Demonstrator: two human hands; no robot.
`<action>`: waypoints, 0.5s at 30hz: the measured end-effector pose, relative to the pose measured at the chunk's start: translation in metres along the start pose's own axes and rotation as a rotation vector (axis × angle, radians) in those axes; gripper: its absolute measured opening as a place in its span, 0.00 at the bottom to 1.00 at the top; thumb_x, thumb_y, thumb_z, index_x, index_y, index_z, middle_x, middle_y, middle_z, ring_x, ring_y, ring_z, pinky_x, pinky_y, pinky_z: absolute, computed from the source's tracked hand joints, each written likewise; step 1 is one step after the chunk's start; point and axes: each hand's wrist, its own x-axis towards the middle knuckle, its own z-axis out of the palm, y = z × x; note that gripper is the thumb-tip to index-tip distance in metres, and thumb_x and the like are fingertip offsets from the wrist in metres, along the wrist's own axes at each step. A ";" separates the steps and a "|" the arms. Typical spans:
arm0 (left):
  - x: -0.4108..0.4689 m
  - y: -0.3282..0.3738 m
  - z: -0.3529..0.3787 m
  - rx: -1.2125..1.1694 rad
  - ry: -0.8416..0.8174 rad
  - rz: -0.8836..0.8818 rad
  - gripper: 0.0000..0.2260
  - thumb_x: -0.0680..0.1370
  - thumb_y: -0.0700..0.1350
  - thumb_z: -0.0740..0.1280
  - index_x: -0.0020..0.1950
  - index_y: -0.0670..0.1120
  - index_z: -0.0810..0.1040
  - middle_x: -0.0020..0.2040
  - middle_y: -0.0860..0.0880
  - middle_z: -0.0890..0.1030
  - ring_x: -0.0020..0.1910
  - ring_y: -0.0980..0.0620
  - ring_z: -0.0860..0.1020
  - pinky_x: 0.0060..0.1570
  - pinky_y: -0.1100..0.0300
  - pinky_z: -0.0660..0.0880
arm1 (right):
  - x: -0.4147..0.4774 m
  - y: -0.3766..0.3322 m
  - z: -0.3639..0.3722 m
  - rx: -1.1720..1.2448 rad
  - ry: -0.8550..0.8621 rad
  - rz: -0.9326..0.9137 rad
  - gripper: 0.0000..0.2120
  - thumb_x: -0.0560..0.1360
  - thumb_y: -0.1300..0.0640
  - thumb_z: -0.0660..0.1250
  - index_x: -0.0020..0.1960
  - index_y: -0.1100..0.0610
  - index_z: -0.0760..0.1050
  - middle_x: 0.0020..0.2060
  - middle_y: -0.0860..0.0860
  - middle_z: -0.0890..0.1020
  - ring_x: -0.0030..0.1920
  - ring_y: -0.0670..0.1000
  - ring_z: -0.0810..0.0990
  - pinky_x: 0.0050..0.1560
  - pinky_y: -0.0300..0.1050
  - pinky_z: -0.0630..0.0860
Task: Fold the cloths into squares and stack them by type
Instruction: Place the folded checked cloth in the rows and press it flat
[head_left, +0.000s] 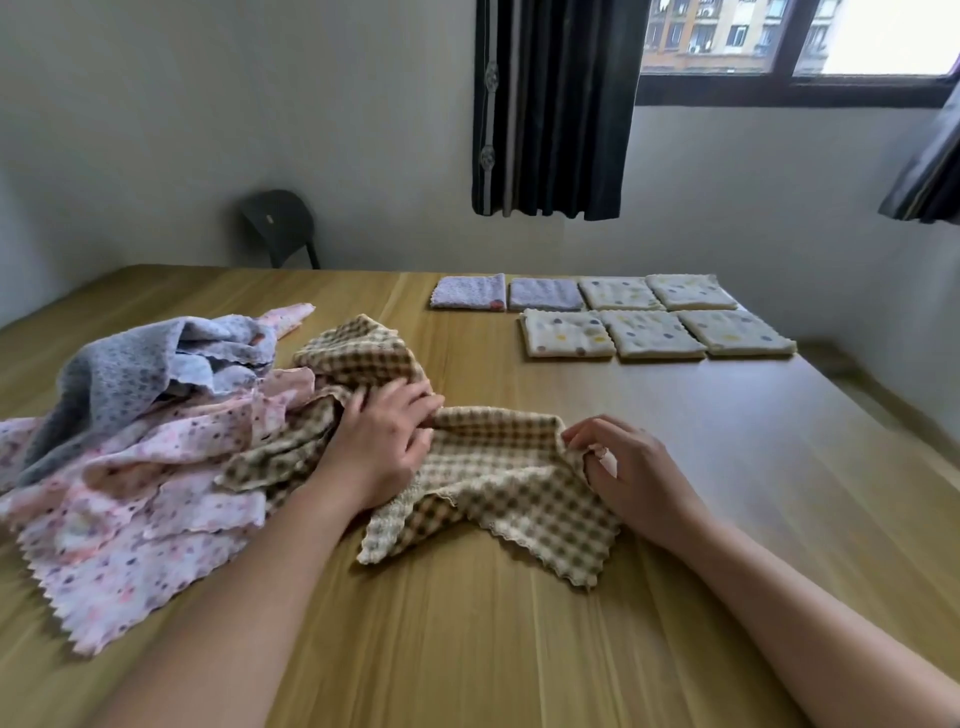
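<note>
Checked cloth (498, 488) lies crumpled on the table (467, 649), near the middle and toward the near edge, strung between my two hands. My left hand (382, 447) has its fingers curled over the bunched left end and grips it. My right hand (623, 467) pinches the cloth's far right edge between thumb and fingertips, the other fingers loosely curled. The long axis runs left to right, hand to hand, and the scalloped free edge sags toward the near edge. The left end butts against the unfolded pile (130, 493) at the table's left side, and I can't tell if more checked fabric there is a second cloth. Judgement: spread it flat first, pulling rightward, away from the pile. The folded squares (649, 332) sit at the far right corner, so my right hand is nearer them. No checked stack there yet.
</note>
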 end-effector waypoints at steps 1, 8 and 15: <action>0.001 -0.001 0.005 -0.015 -0.045 -0.021 0.25 0.77 0.54 0.49 0.73 0.53 0.66 0.75 0.53 0.63 0.75 0.52 0.57 0.72 0.45 0.49 | 0.000 0.000 0.000 0.002 -0.011 0.002 0.11 0.71 0.57 0.58 0.44 0.57 0.79 0.47 0.49 0.82 0.48 0.50 0.81 0.51 0.47 0.76; 0.001 -0.031 0.005 -0.023 0.057 -0.352 0.18 0.82 0.51 0.53 0.70 0.52 0.69 0.71 0.51 0.69 0.70 0.48 0.65 0.68 0.50 0.58 | 0.000 0.003 -0.002 -0.041 -0.031 0.049 0.08 0.71 0.69 0.66 0.45 0.60 0.80 0.46 0.51 0.84 0.45 0.52 0.82 0.46 0.34 0.74; -0.007 0.021 -0.008 -0.214 0.361 0.157 0.13 0.76 0.52 0.58 0.46 0.45 0.78 0.42 0.52 0.77 0.41 0.54 0.75 0.45 0.57 0.74 | 0.001 0.005 -0.003 0.027 0.027 0.201 0.10 0.73 0.68 0.64 0.48 0.58 0.80 0.44 0.48 0.82 0.46 0.48 0.80 0.45 0.32 0.74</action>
